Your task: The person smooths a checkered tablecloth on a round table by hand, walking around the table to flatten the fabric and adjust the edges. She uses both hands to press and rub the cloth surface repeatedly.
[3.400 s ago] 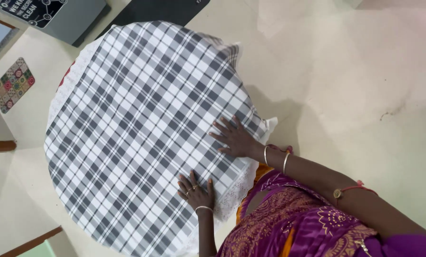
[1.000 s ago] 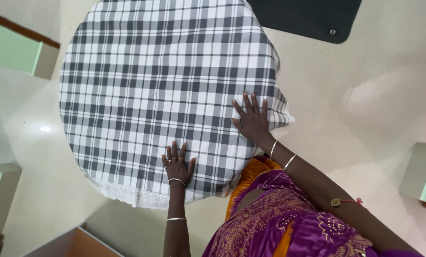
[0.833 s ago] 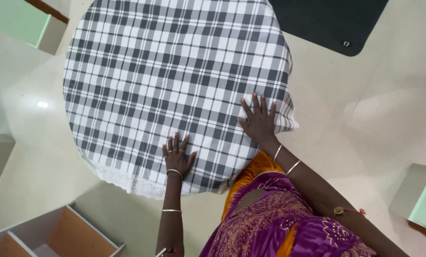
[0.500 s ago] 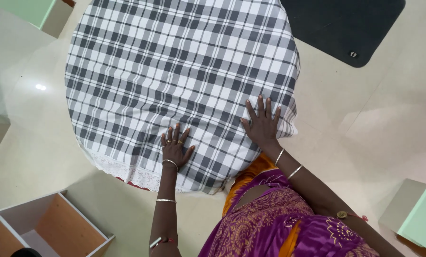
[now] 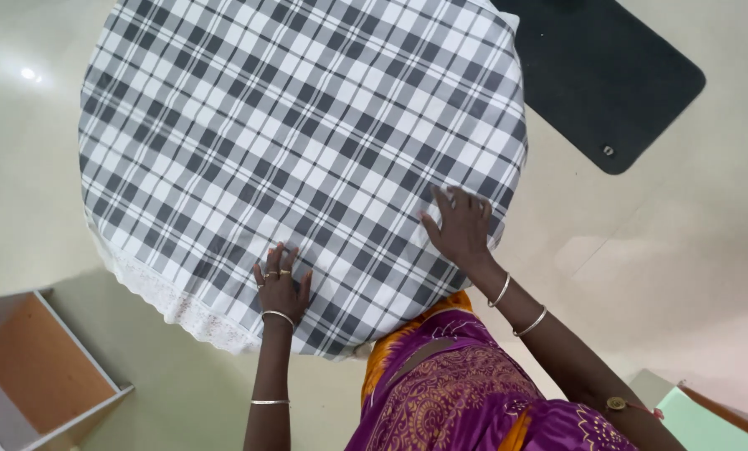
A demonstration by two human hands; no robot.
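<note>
Tablecloth (image 5: pixel 290 142): grey, black and white check, thin dark lines crossing broader grey bands on white ground. It covers a round table top completely; the table itself is hidden beneath. Surface lies mostly flat and smooth, with slight rippling near the right edge. A white lace trim (image 5: pixel 182 309) shows along the lower-left border, hanging just past the rim. The cloth fills the upper-centre of the view, directly in front of the person.

Left hand (image 5: pixel 280 284): palm down on the cloth near its lower edge, fingers close together and slightly curled, rings on several fingers, bangle at the wrist. It holds nothing; it presses flat on the fabric.

Right hand (image 5: pixel 459 225): on the cloth at the right rim, fingers bent so the tips dig into the fabric. Whether it pinches a fold or only presses, cannot tell. Two bangles on the forearm.

Surroundings: purple and orange patterned garment (image 5: pixel 457 384) just below the table edge. Dark mat (image 5: pixel 616 75) on the pale floor (image 5: pixel 683 250), upper right, near the table. Open wooden shelf unit (image 5: pixel 31 367) at lower left, apart from the table. Pale green box corner (image 5: pixel 708 422) at lower right.
</note>
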